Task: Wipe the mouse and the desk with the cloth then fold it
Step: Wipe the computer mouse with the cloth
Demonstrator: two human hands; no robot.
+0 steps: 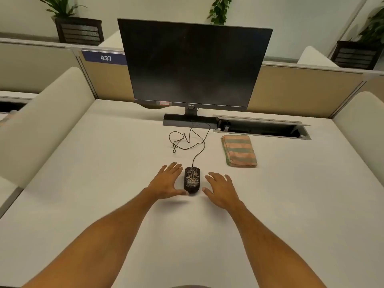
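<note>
A black wired mouse speckled with light crumbs lies in the middle of the white desk. My left hand rests flat just left of it, fingers spread, thumb tip near the mouse's near end. My right hand lies flat just right of the mouse, fingers apart, holding nothing. A folded cloth with pink and green stripes sits farther back to the right, apart from both hands.
A dark monitor stands at the back on its base. The mouse cable loops in front of it. An open cable hatch lies behind the cloth. Cream partitions flank the desk.
</note>
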